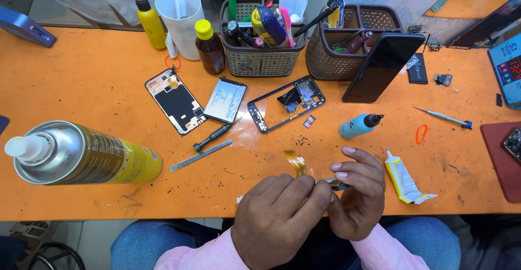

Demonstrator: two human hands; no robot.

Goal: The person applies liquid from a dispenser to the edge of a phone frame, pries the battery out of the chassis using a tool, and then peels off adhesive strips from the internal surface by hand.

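Note:
My left hand (pixel 277 216) and my right hand (pixel 355 197) meet at the near edge of the orange table (pixel 81 80). Together they pinch a small metal tool (pixel 336 183), seemingly tweezers, between their fingertips. A thin orange flex cable (pixel 296 163) rises from the left fingertips; which hand grips it is unclear. Beyond the hands lie an open black phone frame (pixel 285 103), a phone back cover (pixel 175 101) and a silver battery (pixel 225 100).
A yellow spray can (pixel 81 153) lies at left. A screwdriver (pixel 216 135), metal pry bar (pixel 199 155), blue dropper bottle (pixel 359 125) and glue tube (pixel 404 180) surround the hands. Two tool baskets (pixel 260 58), bottles, a white cup and a leaning black phone (pixel 382 66) stand behind.

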